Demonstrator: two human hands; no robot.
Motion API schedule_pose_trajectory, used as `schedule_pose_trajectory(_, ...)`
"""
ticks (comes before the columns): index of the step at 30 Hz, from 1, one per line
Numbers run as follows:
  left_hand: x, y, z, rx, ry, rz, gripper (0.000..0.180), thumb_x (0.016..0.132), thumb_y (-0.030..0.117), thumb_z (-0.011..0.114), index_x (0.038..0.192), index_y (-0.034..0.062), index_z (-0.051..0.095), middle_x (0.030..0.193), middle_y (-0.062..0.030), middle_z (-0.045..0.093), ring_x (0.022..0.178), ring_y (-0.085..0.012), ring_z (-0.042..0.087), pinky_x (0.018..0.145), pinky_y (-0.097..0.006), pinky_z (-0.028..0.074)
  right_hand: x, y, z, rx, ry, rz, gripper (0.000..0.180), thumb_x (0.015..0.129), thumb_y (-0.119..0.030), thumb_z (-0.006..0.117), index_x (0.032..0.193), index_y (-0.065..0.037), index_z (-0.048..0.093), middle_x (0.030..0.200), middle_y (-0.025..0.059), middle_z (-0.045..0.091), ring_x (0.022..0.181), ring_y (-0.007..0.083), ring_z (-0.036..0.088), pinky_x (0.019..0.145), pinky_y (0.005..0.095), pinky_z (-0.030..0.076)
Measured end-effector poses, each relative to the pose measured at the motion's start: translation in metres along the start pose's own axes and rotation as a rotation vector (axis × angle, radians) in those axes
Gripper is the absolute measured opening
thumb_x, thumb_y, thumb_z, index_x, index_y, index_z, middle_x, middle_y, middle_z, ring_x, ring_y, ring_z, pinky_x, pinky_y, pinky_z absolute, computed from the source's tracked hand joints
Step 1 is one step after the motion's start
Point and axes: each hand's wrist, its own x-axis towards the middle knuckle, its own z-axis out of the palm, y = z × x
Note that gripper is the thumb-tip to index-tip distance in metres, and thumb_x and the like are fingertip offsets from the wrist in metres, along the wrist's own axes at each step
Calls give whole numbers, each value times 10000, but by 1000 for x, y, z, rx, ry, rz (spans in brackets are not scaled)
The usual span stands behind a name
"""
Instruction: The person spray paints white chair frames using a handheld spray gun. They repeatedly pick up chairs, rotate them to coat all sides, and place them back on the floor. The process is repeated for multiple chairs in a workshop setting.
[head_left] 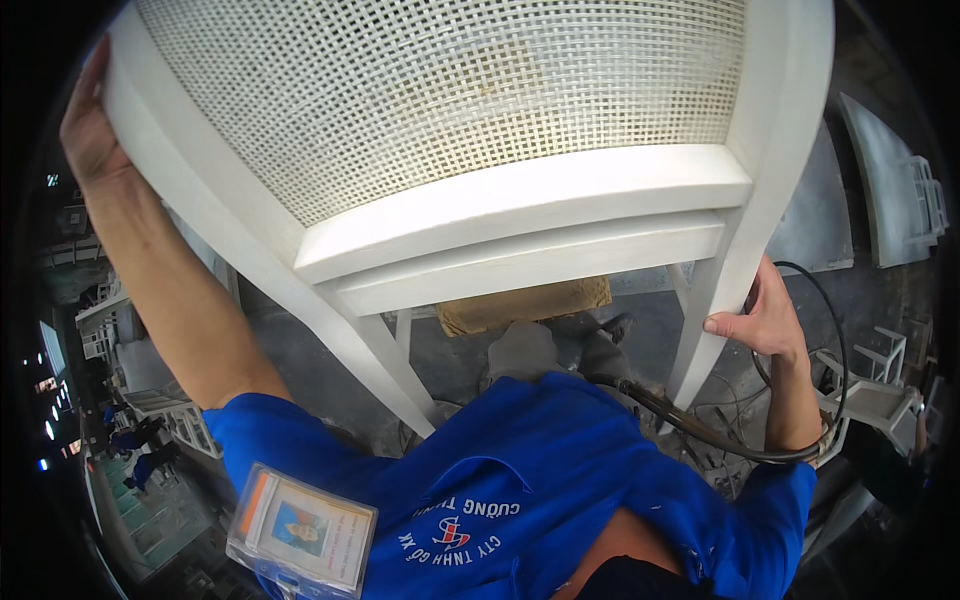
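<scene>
A white-painted chair with a woven cane back panel fills the upper part of the head view, between my arms. High on its left post, my left hand presses round the outer edge, its fingertips partly hidden behind the wood. Lower down on the opposite side, my right hand grips the right rear leg; the thumb lies across the front face and the other fingers go behind. Two curved white rails cross below the cane. Brownish patches show through the weave.
A tan block lies beneath the chair, near my feet. Black hoses loop past my right forearm. White furniture frames stand at right, below pale panels. More frames and a person in blue are at left.
</scene>
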Motion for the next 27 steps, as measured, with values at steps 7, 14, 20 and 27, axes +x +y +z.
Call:
schedule_pose_trajectory(7,-19,-92,-100,-31,89,-396,400,987,226,653,1243,-81,656,1120,-207,743,930,-297,746,844,-389,630,25,-31,38,-104,21,-35,869,660,-271,861,1400,39,528,1191,103,647,1108,196,592,989,342,468)
schedule_pose_trajectory(14,-39,-218,-120,601,405,-440,571,975,324,699,1336,-99,569,1149,-244,717,958,-297,738,884,-407,587,39,-14,68,-306,22,-40,1152,749,-288,870,1639,-40,182,1488,260,528,1378,365,524,1141,445,415)
schedule_pose_trajectory(20,-65,-331,-127,505,473,-599,605,952,264,737,1424,-47,522,1300,-221,663,1104,-281,694,943,-400,562,47,14,76,-304,-57,228,1127,733,-82,818,1653,-77,167,1530,237,497,1373,326,536,1134,412,430)
schedule_pose_trajectory(27,-78,-384,-153,280,409,-729,695,1000,311,671,1547,-9,385,1416,-210,587,1212,-288,642,1003,-440,538,73,33,90,-297,-13,202,1048,751,-63,762,1640,-41,207,1471,219,540,1342,294,542,1110,384,441)
